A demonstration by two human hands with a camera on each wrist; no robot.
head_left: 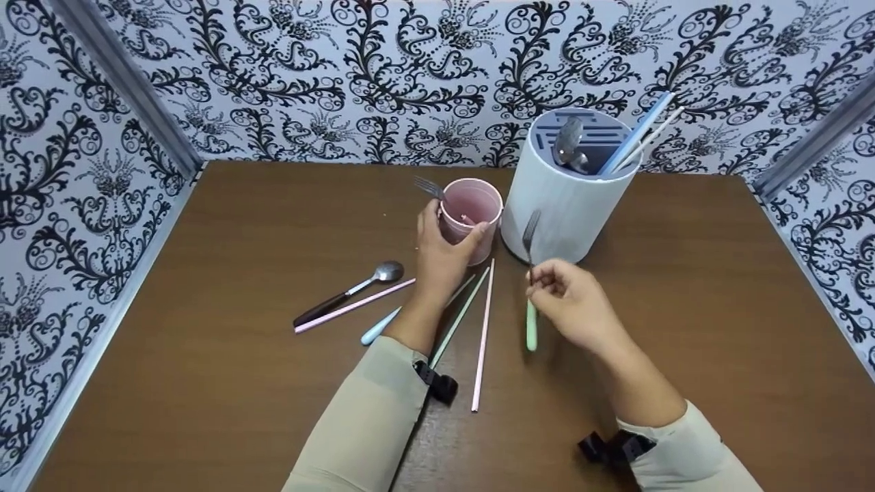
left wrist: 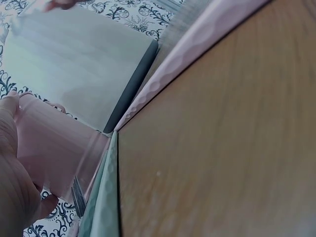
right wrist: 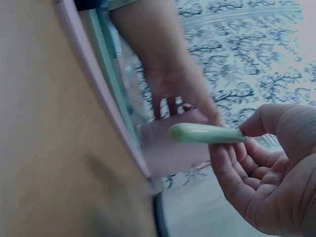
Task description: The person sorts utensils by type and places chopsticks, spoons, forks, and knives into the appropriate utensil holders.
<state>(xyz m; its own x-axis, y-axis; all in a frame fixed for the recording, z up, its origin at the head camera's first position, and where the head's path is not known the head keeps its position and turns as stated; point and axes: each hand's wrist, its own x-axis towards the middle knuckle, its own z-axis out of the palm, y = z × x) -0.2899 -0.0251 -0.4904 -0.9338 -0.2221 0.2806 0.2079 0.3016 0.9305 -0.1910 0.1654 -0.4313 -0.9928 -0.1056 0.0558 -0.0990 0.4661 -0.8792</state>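
At left I see a dark-handled spoon (head_left: 330, 307); next, the left hand (head_left: 441, 258), fingers curled round the pink cup (head_left: 484, 250); then the green-handled fork (head_left: 532, 329), pinched by fingers of the right hand (head_left: 573, 302); beyond, the white utensil holder (head_left: 574, 219).

Head view high, facing down; wrist views close, sharing pink cup (left wrist: 61, 143)

Green-handled fork (head_left: 532, 322) held tines up, handle down, near pink cup (head_left: 475, 198), mouth up.
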